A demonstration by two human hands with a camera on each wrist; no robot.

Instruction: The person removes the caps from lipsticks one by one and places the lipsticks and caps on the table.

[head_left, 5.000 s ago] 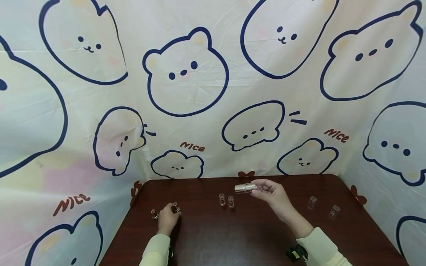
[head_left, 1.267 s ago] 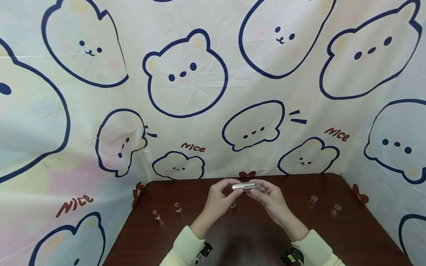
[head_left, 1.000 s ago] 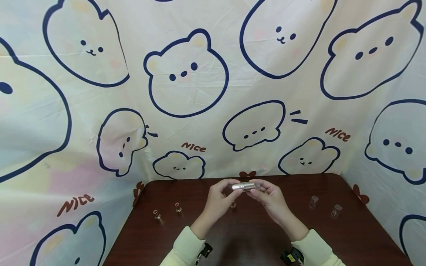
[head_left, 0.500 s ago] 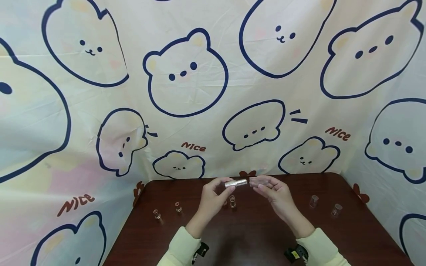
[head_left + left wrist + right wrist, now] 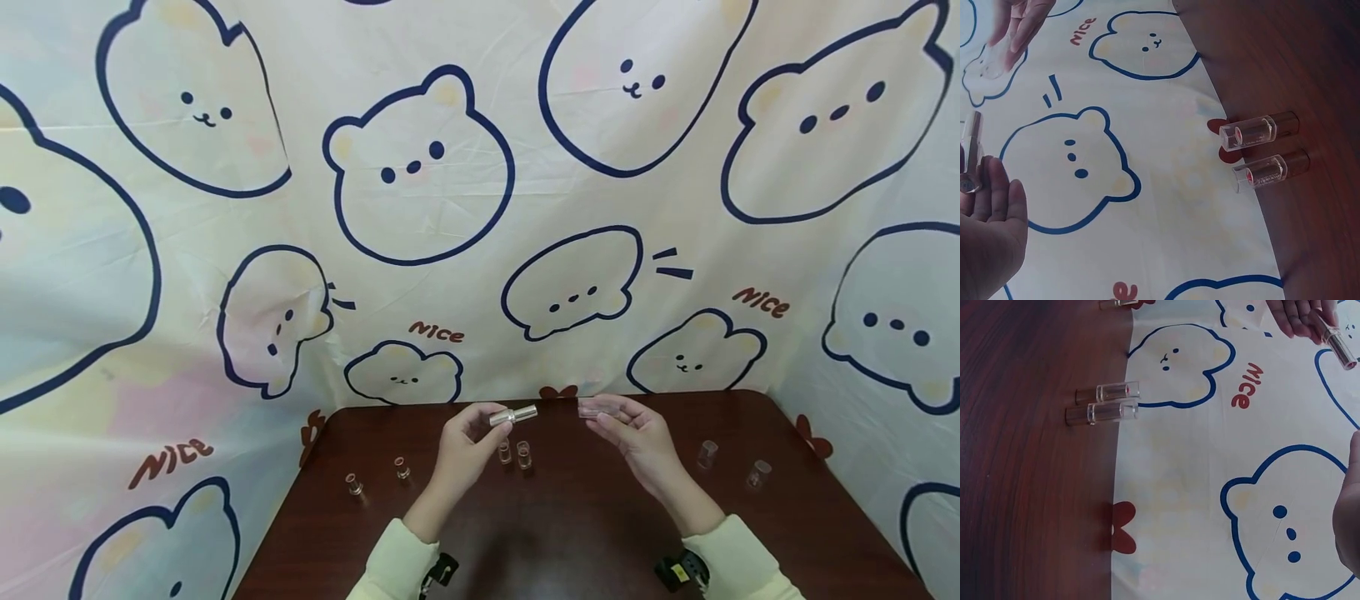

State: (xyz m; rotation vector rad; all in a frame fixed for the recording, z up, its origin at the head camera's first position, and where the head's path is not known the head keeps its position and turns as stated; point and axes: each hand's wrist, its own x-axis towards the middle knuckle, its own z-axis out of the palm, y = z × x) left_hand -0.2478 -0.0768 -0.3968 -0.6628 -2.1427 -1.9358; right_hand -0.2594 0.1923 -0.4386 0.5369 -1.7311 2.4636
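Observation:
Above the far part of the table, my left hand [image 5: 467, 446] grips a silvery lipstick [image 5: 517, 415] by its base, the bare end pointing right. My right hand [image 5: 637, 433] pinches a clear cap [image 5: 595, 407] in thumb and fingers. A gap separates cap and lipstick. In the right wrist view a reddish tip shows at the end of the lipstick [image 5: 1336, 345]; the right hand's cap is out of that view. Behind the left hand, two lipsticks with clear caps on, one [image 5: 504, 452] beside the other [image 5: 524, 455], stand upright on the table.
Two uncapped lipsticks, one [image 5: 354, 484] left of the other [image 5: 402, 467], stand on the brown table [image 5: 570, 517] at left. Two loose clear caps, one [image 5: 707, 454] farther back than the other [image 5: 758, 474], are at right. A printed cloth [image 5: 480, 208] hangs behind the table.
My left hand came from the left lipsticks to the capped one in my right hand. The clear cap came off; the hands moved apart, lipstick leftward, cap rightward.

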